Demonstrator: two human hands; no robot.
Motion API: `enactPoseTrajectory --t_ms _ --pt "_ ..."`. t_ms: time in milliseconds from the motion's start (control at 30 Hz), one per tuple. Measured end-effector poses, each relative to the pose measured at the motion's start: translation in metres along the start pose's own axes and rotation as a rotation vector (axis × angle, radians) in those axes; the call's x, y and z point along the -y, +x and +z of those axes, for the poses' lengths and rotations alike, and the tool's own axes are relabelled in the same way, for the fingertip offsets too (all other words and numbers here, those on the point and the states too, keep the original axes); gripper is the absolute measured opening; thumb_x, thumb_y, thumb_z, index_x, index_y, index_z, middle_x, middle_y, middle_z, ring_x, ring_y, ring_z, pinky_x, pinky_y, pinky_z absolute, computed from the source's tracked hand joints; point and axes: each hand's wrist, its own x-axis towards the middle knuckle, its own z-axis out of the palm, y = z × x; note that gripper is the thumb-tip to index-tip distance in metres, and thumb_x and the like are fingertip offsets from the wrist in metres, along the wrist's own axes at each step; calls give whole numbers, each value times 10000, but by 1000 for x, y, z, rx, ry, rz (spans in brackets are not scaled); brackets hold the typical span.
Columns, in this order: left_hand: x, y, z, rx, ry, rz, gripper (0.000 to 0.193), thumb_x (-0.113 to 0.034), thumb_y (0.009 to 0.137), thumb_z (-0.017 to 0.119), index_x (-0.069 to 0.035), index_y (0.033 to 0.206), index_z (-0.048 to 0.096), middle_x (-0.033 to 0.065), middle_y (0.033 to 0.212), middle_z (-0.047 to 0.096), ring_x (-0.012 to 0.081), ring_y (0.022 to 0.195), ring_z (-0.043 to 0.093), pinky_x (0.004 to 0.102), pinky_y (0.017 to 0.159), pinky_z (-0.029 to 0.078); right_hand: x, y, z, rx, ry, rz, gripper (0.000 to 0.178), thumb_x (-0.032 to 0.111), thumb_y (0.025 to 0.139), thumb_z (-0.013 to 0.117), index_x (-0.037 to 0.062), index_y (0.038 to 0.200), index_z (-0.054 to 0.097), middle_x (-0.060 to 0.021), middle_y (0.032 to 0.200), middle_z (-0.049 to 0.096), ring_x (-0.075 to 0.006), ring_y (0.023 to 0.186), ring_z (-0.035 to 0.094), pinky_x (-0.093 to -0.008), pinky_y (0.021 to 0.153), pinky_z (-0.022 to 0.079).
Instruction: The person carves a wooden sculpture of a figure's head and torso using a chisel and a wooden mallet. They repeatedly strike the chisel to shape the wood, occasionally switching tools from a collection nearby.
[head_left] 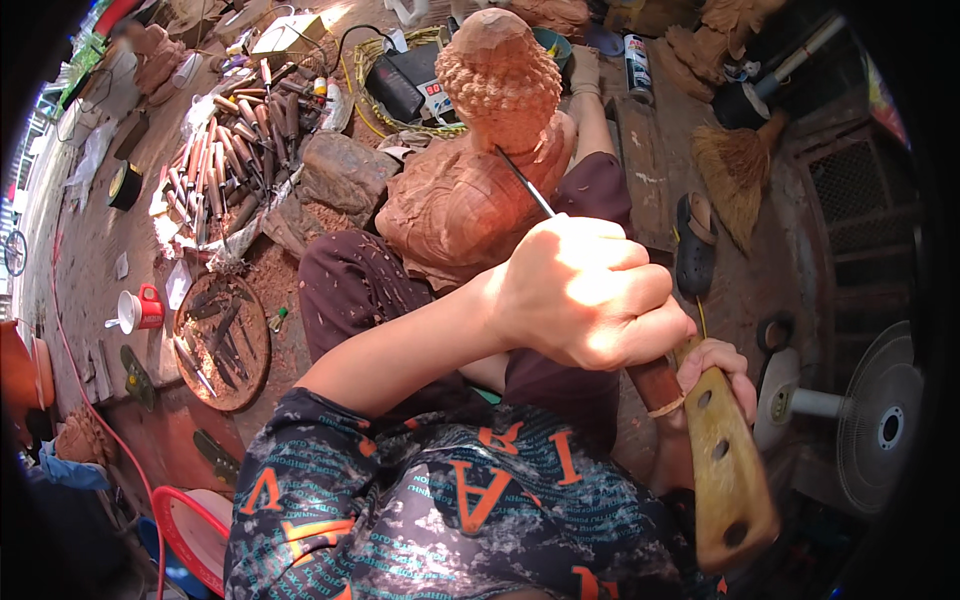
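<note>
A reddish-brown wood carving (440,205) stands between my legs, its knobbly head (500,85) uppermost. My left hand (590,295) is closed around a chisel (527,186). The thin blade slants up to the left, its tip touching the carving at the neck under the head. The chisel's wooden handle (655,386) sticks out below the fist. Beside that handle end, my right hand (728,368) grips a flat yellowish wooden mallet (732,465) with dark round holes. The mallet partly hides the right hand's fingers. Whether the mallet touches the handle, I cannot tell.
Many wooden-handled chisels (235,150) lie heaped at the left. Below them is a round tray (262,375) of blades, beside a red cup (150,307). A fan (880,425), a dark clog (695,255) and a straw broom (735,170) are at the right.
</note>
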Motion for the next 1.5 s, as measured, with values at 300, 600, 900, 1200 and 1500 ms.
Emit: enactPoseTrajectory --t_ms 300,600,900,1200,1500 --pt "-8 8 -29 166 100 -123 309 -298 658 744 -115 602 502 -9 617 452 148 521 475 266 462 364 -8 -7 13 -11 15 -36 527 -132 705 632 100 1125 413 -91 751 504 -222 556 491 -334 496 413" --pt "-56 7 -113 58 28 -760 310 -331 750 786 -85 781 601 178 1065 518 182 776 578 283 668 486 -1 19 -9 434 127 -59 426 119 735 636 214 1148 594 -43 763 467 -203 644 513 -314 557 423" --pt "-47 -6 -90 22 -90 -895 438 -316 874 668 40 1073 508 244 1189 523 341 1033 620 410 867 512 18 50 -7 343 154 -422 327 125 795 647 276 1084 622 28 632 295 -97 502 378 -227 425 357" --pt "-29 -32 -78 -91 -10 -670 329 -309 924 597 17 881 589 245 1053 641 387 1059 606 496 953 452 30 59 -8 247 215 -366 429 2 732 642 274 1062 610 46 607 299 -72 458 319 -199 367 296" --pt "-29 -30 -65 16 29 -556 245 -221 928 593 22 892 590 222 1021 636 396 1037 612 502 928 476 27 63 -12 252 230 -411 546 -49 651 632 288 1080 595 38 639 346 -63 457 324 -199 370 283"
